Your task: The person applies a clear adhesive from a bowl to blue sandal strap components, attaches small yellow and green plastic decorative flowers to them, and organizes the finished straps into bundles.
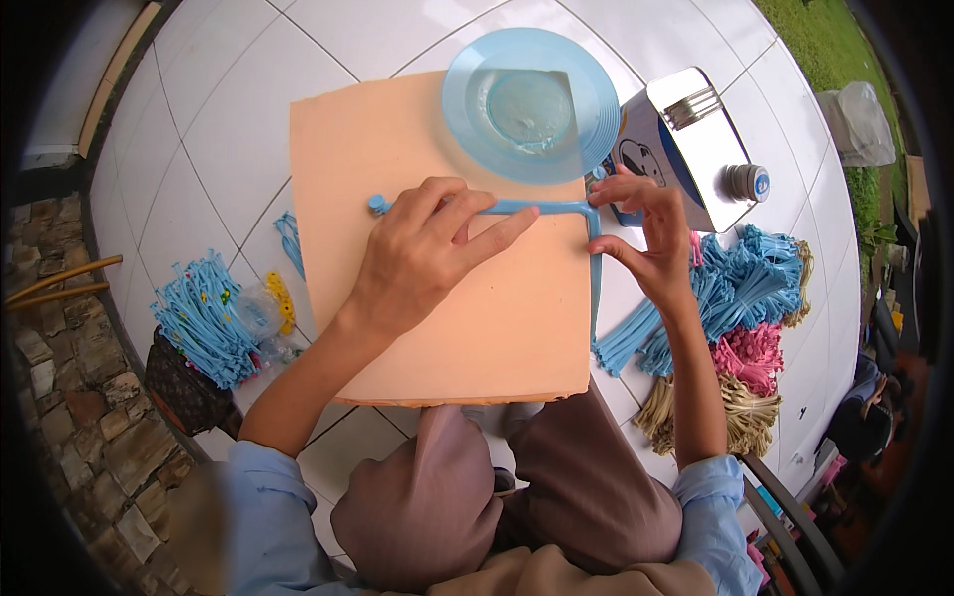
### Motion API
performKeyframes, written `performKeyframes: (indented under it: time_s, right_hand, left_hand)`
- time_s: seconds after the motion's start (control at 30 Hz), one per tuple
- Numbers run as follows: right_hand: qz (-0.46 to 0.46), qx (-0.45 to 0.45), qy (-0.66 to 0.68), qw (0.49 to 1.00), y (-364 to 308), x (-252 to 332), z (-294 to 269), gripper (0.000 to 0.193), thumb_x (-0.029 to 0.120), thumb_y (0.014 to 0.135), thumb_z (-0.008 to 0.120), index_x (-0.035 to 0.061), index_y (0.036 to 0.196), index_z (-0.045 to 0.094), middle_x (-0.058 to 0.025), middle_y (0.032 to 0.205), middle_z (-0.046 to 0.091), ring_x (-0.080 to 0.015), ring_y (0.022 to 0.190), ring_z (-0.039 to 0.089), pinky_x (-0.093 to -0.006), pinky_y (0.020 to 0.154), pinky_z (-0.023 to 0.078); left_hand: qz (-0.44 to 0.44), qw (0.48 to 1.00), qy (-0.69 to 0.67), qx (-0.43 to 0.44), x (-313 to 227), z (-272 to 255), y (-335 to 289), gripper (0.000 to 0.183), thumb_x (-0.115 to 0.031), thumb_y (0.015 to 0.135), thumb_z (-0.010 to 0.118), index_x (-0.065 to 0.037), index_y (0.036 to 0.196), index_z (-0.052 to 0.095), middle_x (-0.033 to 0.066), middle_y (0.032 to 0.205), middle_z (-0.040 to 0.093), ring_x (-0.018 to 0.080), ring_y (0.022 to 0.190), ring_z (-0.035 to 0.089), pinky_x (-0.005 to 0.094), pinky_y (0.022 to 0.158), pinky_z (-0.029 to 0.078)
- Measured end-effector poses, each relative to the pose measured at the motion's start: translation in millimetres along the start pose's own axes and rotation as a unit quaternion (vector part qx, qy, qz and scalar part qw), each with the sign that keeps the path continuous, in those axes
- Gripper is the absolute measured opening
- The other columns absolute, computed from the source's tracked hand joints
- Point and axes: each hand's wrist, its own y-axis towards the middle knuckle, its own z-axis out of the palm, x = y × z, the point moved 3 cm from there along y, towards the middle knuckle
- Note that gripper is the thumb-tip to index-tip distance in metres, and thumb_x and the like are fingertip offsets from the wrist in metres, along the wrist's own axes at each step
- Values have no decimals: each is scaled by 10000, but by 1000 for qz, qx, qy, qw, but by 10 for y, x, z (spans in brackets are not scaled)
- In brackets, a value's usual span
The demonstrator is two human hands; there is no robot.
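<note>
Laying a limp blue tube (558,208) across a peach board (447,328) looks to be the step in hand. Loosely spread, the left hand (412,253) covers it, any grip hidden; the right hand (658,233), thumb and fingers parted, meets its bend at the right edge. Steady alignment seems called for. A far-right tin (711,149) bears a cartoon; no lettering is clear.

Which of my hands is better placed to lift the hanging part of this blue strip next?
Probably the right hand: it is beside the bend in the blue strip, close to the hanging part. The left hand is farther left, over the board.
</note>
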Motion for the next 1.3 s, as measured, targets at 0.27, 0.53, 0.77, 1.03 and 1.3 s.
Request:
performKeyframes:
  time_s: [0.27, 0.53, 0.77, 1.03, 1.3]
  right_hand:
    - [5, 77, -223, 972, 204, 342, -59, 681, 154, 545, 817, 107, 1143, 497, -94, 1202, 485, -302, 1115, 461, -423, 992, 379]
    - [-7, 177, -423, 889, 546, 613, 10, 808, 175, 449, 842, 238, 1194, 534, -57, 1372, 308, -321, 1231, 329, -498, 1047, 305]
    - [0, 228, -471, 852, 616, 570, 29, 941, 311, 336, 850, 311, 1222, 534, -31, 1428, 257, -310, 1303, 252, -512, 1092, 273]
    - [13, 240, -471, 848, 616, 563, 22, 945, 296, 350, 854, 311, 1235, 521, -37, 1424, 265, -314, 1296, 267, -515, 1096, 262]
    - [-42, 194, -445, 873, 419, 653, -12, 804, 190, 452, 836, 336, 1188, 547, -50, 1401, 305, -309, 1263, 318, -514, 1074, 287]
  left_hand:
    - [-18, 1000, -21, 6, -2, 0, 7, 509, 77, 623, 588, -176, 1057, 674, 30, 905, 564, 217, 830, 528, 316, 679, 501]
    - [-11, 1000, -25, -9, 1, 15, 1, 487, 64, 628, 604, -165, 1052, 675, 23, 895, 564, 221, 834, 527, 327, 694, 498]
    - [-15, 999, -29, -10, 3, 23, -5, 479, 57, 631, 608, -166, 1049, 677, 19, 900, 567, 218, 846, 529, 329, 704, 498]
    - [-17, 999, -31, -5, 4, 22, -2, 458, 41, 644, 615, -168, 1046, 679, 13, 899, 569, 213, 855, 528, 325, 709, 503]
    - [-27, 998, -47, -20, 17, 2, -11, 409, -12, 626, 635, -143, 1011, 685, 12, 892, 575, 206, 844, 543, 321, 716, 503]
